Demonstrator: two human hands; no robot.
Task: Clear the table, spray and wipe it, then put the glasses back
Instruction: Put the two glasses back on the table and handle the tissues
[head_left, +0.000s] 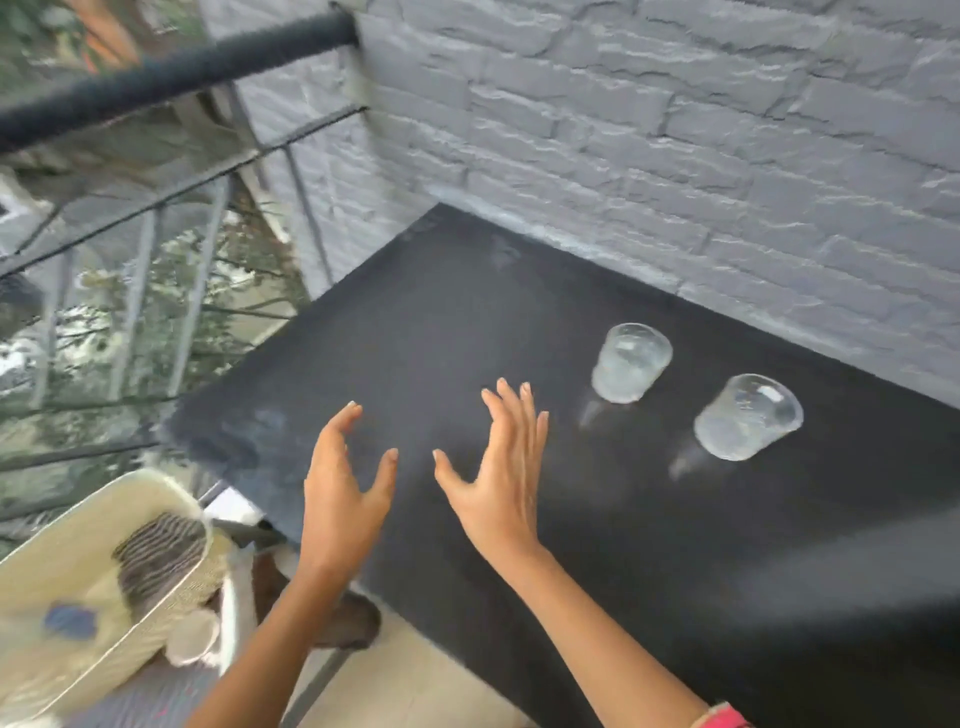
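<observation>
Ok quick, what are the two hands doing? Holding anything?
Left hand: open, holding nothing.
Right hand: open, holding nothing, above the table, short of the two glasses.

grey brick wall (675, 130), black railing (171, 78), cream chair (78, 571)

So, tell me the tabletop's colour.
Matte black tabletop, slightly smudged; seen in the head view.

Two glasses (629, 362) (748, 417), one table (571, 545), two hands (340, 493) (501, 478), one basket (62, 551).
</observation>
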